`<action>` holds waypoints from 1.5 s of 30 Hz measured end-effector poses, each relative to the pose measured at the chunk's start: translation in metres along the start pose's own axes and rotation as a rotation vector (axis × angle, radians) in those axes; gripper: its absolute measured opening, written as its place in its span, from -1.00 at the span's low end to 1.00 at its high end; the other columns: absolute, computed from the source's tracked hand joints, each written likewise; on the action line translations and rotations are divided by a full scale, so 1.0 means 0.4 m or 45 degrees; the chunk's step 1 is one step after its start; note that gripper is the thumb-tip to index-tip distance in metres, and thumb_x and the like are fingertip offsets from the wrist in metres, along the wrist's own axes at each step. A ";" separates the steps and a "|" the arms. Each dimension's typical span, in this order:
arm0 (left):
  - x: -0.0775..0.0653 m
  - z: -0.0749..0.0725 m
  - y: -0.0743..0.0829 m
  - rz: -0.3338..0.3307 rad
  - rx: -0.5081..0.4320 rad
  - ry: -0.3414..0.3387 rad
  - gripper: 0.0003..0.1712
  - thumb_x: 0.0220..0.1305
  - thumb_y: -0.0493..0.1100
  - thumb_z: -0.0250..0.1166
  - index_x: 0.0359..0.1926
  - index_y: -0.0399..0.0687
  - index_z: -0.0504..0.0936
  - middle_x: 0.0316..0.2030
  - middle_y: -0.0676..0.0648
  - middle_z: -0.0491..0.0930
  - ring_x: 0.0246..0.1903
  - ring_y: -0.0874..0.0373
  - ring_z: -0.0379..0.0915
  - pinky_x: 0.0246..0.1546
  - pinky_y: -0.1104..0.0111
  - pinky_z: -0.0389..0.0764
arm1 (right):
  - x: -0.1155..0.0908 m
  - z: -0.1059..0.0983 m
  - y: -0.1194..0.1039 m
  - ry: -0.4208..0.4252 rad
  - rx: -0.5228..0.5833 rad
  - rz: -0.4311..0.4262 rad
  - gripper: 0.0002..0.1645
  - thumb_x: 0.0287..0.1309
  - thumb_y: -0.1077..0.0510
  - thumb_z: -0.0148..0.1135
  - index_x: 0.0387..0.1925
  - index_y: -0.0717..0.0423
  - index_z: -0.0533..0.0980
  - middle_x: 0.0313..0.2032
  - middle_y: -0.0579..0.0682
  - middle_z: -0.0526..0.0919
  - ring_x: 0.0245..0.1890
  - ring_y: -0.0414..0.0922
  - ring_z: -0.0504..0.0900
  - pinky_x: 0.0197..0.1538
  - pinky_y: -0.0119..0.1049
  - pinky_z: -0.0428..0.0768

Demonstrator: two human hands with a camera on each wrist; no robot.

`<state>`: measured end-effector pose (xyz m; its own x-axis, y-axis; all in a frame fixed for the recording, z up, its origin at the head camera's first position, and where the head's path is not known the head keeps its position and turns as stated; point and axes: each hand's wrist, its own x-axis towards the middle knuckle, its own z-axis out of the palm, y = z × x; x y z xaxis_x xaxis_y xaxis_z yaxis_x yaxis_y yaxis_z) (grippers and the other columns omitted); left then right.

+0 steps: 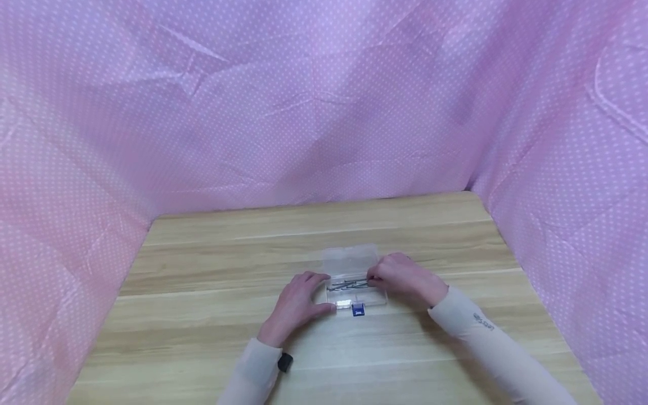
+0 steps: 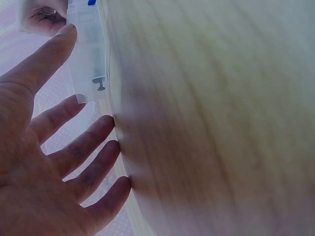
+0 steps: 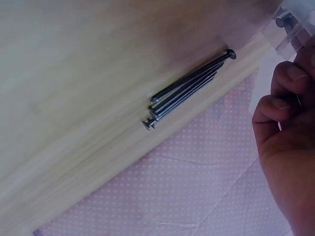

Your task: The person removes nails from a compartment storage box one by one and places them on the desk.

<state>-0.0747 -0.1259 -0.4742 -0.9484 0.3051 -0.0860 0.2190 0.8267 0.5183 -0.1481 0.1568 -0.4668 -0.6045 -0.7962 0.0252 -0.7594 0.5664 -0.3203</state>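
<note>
A clear plastic box (image 1: 372, 296) lies on the table with its lid (image 1: 349, 260) folded back. Long grey metal nails (image 1: 346, 286) lie in it. My left hand (image 1: 296, 301) holds the box's left end, thumb at the front corner and index finger at the back; its other fingertips (image 2: 118, 142) are spread on the tabletop. At the right end of the box, my right hand (image 1: 402, 274) has curled fingers pinching at the nails' ends; its thumb is hidden in the right wrist view. A blue latch (image 1: 358, 309) hangs on the front side.
Several loose nails (image 3: 189, 86) lie on the wooden table (image 1: 212, 264) beside the right hand, covered by that hand or arm in the head view. Pink dotted cloth (image 1: 304, 129) hangs round the back and sides.
</note>
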 end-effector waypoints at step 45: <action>0.004 0.006 -0.001 0.022 0.036 0.019 -0.18 0.09 0.23 0.57 0.32 0.02 0.59 0.23 -0.14 0.56 0.22 -0.15 0.46 0.20 -0.09 0.50 | -0.053 -0.013 0.003 0.411 -0.031 -0.051 -0.87 0.08 0.17 0.57 -0.30 -0.02 0.76 -0.30 -0.16 0.61 -0.24 -0.17 0.57 -0.12 -0.14 0.59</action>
<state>-0.0759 -0.1247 -0.4765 -0.9478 0.3124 -0.0647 0.2412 0.8344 0.4955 -0.1373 0.1755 -0.4628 -0.6162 -0.7115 0.3376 -0.7872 0.5440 -0.2903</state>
